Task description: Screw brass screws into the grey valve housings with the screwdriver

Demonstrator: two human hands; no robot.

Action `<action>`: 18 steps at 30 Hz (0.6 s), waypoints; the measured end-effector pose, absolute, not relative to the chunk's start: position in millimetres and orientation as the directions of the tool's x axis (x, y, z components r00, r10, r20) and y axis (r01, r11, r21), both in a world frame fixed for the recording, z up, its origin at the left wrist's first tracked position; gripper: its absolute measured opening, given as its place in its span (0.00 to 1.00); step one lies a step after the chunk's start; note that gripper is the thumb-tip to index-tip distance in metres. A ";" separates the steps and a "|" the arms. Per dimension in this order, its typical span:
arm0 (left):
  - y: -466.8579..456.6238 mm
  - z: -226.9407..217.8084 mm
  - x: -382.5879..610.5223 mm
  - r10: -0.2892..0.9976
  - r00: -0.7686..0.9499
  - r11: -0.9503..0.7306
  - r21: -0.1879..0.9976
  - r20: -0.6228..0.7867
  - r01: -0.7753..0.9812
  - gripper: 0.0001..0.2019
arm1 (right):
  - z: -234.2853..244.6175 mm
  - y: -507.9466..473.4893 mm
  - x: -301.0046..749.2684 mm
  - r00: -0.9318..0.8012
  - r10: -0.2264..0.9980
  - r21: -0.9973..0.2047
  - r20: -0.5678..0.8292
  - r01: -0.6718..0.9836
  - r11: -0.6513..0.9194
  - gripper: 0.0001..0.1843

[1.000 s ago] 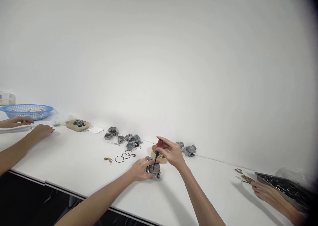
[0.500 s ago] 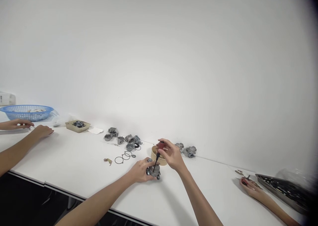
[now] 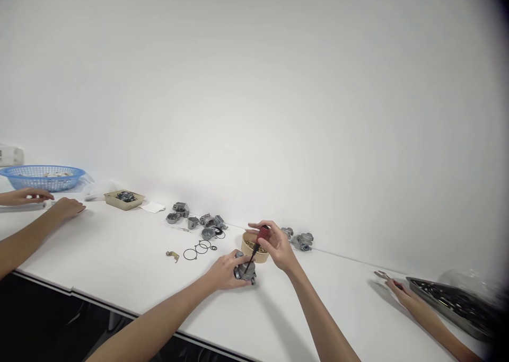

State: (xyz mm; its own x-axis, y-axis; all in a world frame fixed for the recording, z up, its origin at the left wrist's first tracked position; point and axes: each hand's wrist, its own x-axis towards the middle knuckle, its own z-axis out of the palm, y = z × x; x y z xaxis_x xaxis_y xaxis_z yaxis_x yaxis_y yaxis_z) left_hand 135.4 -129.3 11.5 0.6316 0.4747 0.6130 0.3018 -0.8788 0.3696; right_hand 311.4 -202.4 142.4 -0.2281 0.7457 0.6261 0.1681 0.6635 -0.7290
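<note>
My left hand (image 3: 227,271) grips a grey metal carburetor (image 3: 248,273) and holds it on the white table. In my right hand (image 3: 280,246) is a screwdriver (image 3: 262,235) with a red handle, held between thumb and fingers, some fingers stretched out. Its dark shaft slants down to the top of the carburetor; the tip's exact seat is too small to make out. Just behind stands a round tan tub (image 3: 261,257) of small brass-coloured pieces, partly hidden by my right hand. Black rubber rings (image 3: 190,254) and a brass-coloured bracket (image 3: 172,256) lie to the left.
Several grey metal housings (image 3: 193,222) sit along the wall, with more castings (image 3: 305,240) on the right. Farther left are a tray of black parts (image 3: 124,203), a blue basket (image 3: 43,184) and a person's hands (image 3: 68,208). Another person's hand (image 3: 402,293) is near a metal tray (image 3: 445,309).
My right hand has tilted the screwdriver's handle a little to the right, its fingers more spread. The co-worker's hand at the right has moved to a metal piece on the table.
</note>
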 end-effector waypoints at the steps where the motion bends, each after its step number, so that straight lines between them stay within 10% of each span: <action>1: -129.3 11.3 135.4 0.473 0.632 -0.879 0.372 0.613 0.297 0.34 | 143.4 -202.7 311.0 -0.239 0.752 -0.745 0.614 0.140 0.652 0.21; 8: -131.1 9.6 137.4 0.494 0.611 -0.868 0.395 0.619 0.301 0.32 | 138.7 -205.5 297.3 0.079 0.793 -0.752 0.603 0.388 0.533 0.26; 18: -131.2 10.7 137.8 0.492 0.620 -0.867 0.405 0.611 0.290 0.34 | 144.7 -205.5 305.3 -0.211 0.787 -0.777 0.580 0.148 0.612 0.23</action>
State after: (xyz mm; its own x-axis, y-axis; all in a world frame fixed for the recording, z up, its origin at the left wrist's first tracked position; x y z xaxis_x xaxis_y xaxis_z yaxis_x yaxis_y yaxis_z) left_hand 137.8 -131.2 10.7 0.6199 0.4925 0.6109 0.2902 -0.8672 0.4047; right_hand 305.3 -205.5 144.7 -0.2108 0.7868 0.5802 0.1481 0.6123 -0.7766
